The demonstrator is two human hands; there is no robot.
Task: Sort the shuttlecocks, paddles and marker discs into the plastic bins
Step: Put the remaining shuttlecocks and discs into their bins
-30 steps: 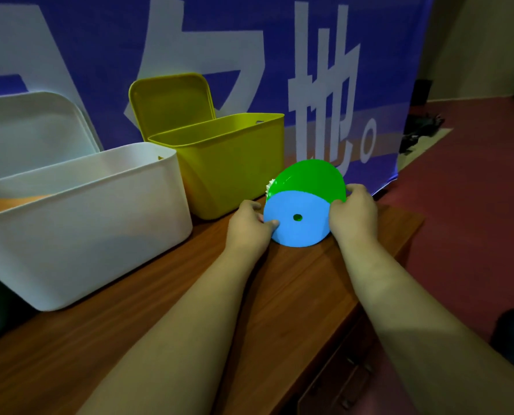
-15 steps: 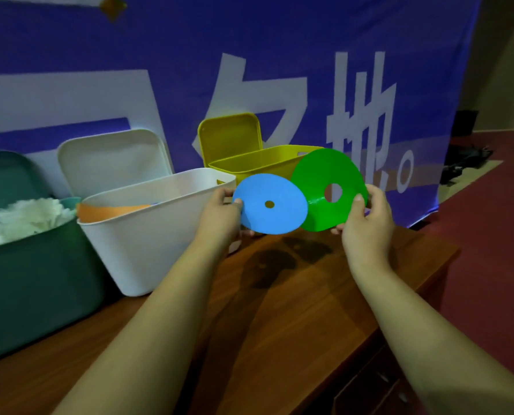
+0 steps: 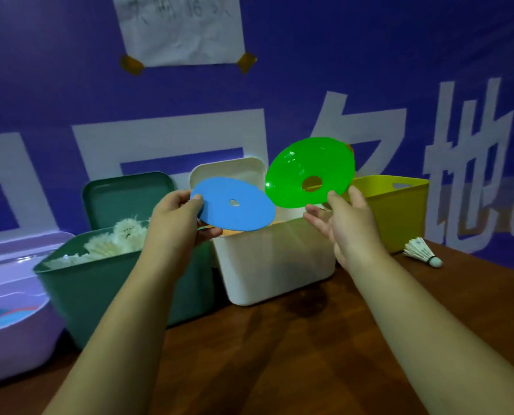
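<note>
Left hand (image 3: 179, 218) pinches the blue disc (image 3: 234, 206) by its left rim and right hand (image 3: 347, 226) pinches the green disc (image 3: 306, 169) by its lower rim, both discs held in the air side by side over the white bin (image 3: 273, 265) mid-table. Step looks like carry-to-bin; next move probably needs both discs swung to the purple bin (image 3: 16, 348) at the table's left end, where blue disc-like shapes show, then fingers released. One shuttlecock (image 3: 423, 253) lies unsorted near the right edge, beside the yellow bin (image 3: 399, 217).

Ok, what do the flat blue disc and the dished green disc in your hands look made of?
The flat blue disc, pinched in the left hand: probably thin matte plastic or rubbery sheet; even colour, no glare. The dished green disc, in the right hand: glossy, seemingly translucent plastic; bright highlights on its surface.
</note>
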